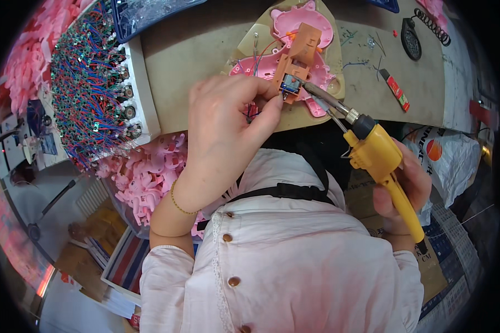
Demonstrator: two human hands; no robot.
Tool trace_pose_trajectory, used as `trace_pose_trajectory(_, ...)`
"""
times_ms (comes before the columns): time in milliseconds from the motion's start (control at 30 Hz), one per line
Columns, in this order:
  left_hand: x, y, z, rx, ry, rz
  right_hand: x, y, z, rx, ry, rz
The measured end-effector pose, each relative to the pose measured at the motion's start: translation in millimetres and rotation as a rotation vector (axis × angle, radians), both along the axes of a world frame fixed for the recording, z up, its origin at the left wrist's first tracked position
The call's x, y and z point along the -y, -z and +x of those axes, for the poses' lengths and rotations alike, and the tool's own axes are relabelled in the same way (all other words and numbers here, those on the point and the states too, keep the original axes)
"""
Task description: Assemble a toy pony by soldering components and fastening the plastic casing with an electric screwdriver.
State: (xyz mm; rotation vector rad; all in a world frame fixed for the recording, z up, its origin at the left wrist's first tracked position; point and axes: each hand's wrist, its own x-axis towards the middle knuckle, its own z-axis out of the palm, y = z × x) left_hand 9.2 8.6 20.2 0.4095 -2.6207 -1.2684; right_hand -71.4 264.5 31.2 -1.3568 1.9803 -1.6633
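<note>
My right hand [408,183] is wrapped round the handle of a yellow soldering gun [376,152]. Its metal tip meets a small circuit board [290,84] in an orange plastic housing [305,44]. Left of the board, the thumb and index finger of my left hand [228,108] are pinched at the housing's edge; what they hold is hidden. Under the housing lie pink plastic shell pieces [305,22], on a beige fixture [261,36]. Thin red and dark wires [255,58] run beside the housing.
A white tray [144,91] at the left is heaped with wired circuit boards [91,83]. Pink plastic parts [150,172] fill a bin below it. At the right of the bench lie wire scraps [355,64], a red-and-black cutter [395,90] and a black coiled-wire stand [411,40].
</note>
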Motion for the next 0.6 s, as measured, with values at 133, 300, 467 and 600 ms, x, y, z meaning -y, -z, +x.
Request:
trace_pose_trajectory(133,4.5,-8.3,4.2,0.027,0.044,-0.071,-2.0,0.8,1.6,0.017,0.06,0.008)
trace_pose_trajectory(300,18.7,-26.0,19.5,-0.059,0.045,-0.577,-12.1,-0.5,4.9,0.119,0.159,0.015)
trace_pose_trajectory(467,21.3,-7.9,11.5,-0.101,-0.173,0.744,-10.1,-1.5,9.2,0.19,0.206,-0.001)
trace_pose_trajectory(600,23.2,-3.4,9.9,-0.059,-0.137,1.068,-13.5,-1.7,12.7,0.187,0.226,-0.018)
